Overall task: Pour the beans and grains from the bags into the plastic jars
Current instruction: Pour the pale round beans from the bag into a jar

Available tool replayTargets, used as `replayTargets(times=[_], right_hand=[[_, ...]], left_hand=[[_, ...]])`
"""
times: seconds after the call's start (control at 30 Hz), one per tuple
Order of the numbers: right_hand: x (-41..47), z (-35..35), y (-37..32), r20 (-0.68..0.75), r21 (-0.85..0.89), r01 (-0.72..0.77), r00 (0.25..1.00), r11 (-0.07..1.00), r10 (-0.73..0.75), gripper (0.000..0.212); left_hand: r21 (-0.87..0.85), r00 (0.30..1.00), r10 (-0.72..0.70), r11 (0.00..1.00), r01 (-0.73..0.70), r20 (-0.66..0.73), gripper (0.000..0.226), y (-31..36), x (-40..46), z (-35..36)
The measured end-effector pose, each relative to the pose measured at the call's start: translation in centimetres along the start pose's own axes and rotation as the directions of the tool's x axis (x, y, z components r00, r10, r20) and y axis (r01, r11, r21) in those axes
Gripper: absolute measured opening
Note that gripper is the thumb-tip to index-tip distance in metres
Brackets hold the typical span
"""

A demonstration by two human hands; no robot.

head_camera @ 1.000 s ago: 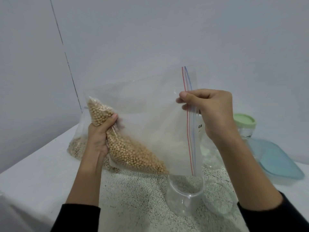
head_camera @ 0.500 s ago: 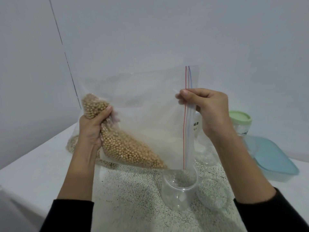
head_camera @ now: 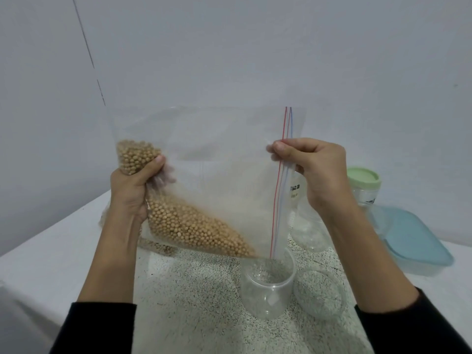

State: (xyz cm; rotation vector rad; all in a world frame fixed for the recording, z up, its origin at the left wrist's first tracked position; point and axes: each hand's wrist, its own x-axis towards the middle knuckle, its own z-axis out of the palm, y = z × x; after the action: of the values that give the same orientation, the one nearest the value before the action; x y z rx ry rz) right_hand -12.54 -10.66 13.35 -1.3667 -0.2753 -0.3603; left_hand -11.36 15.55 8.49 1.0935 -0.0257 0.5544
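Observation:
A clear zip bag (head_camera: 224,180) hangs sideways in the air, its red and blue zip strip running down the right side. Tan round beans (head_camera: 194,226) fill its lower left corner and slope toward the zip. My left hand (head_camera: 132,190) grips the bean-filled end of the bag. My right hand (head_camera: 314,169) pinches the zip edge. The bag's lowest corner sits right over the mouth of an open clear plastic jar (head_camera: 268,292) on the speckled mat (head_camera: 194,297). No beans show inside the jar.
A clear lid (head_camera: 319,292) lies right of the jar. Behind my right hand stand more clear jars, one with a green lid (head_camera: 362,178). A blue-lidded box (head_camera: 411,236) sits at the right. Another bag of grain (head_camera: 155,246) lies behind my left arm.
Both hands have carried the bag slightly left and down, bringing its lower zip corner over the jar mouth. The beans have slid closer to the zip.

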Motion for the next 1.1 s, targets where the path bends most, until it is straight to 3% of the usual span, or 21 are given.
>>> replayTargets(times=[0.17, 0.27, 0.4, 0.7, 0.87, 1.0, 1.1], right_hand=[[-0.1, -0.3, 0.4, -0.015, 0.022, -0.04, 0.999, 0.999, 0.04, 0.012], [-0.2, -0.4, 0.5, -0.017, 0.052, -0.043, 0.999, 0.998, 0.044, 0.004], [-0.3, -0.2, 0.3, -0.019, 0.054, -0.027, 0.999, 0.998, 0.028, 0.005], [-0.4, 0.3, 0.0, -0.01, 0.067, -0.043, 0.999, 0.997, 0.044, 0.005], [-0.3, 0.5, -0.2, 0.002, 0.054, -0.048, 0.999, 0.997, 0.048, 0.006], [-0.2, 1.0, -0.2, 0.02, 0.047, -0.05, 0.999, 0.998, 0.049, 0.005], [-0.2, 1.4, -0.3, 0.032, 0.041, -0.052, 0.998, 0.998, 0.05, 0.004]], left_hand=[[0.005, 1.0, 0.021, 1.0, -0.021, -0.007, 0.038, -0.2, -0.5, 0.3], [0.013, 0.999, 0.015, 1.0, -0.015, 0.029, 0.008, -0.1, -0.8, 0.3], [0.043, 0.999, 0.015, 0.999, -0.017, 0.04, 0.021, 0.2, -0.7, 0.0], [0.04, 1.0, -0.022, 0.999, 0.022, -0.01, 0.01, -0.6, -1.1, -0.2], [0.022, 1.0, -0.016, 1.0, 0.017, -0.026, 0.015, -0.9, -1.3, -0.2], [-0.036, 0.996, -0.03, 0.999, 0.027, -0.088, 0.004, -1.1, -1.1, 0.0], [-0.039, 0.995, -0.042, 0.998, 0.039, -0.086, 0.012, -1.3, -0.9, -0.1]])
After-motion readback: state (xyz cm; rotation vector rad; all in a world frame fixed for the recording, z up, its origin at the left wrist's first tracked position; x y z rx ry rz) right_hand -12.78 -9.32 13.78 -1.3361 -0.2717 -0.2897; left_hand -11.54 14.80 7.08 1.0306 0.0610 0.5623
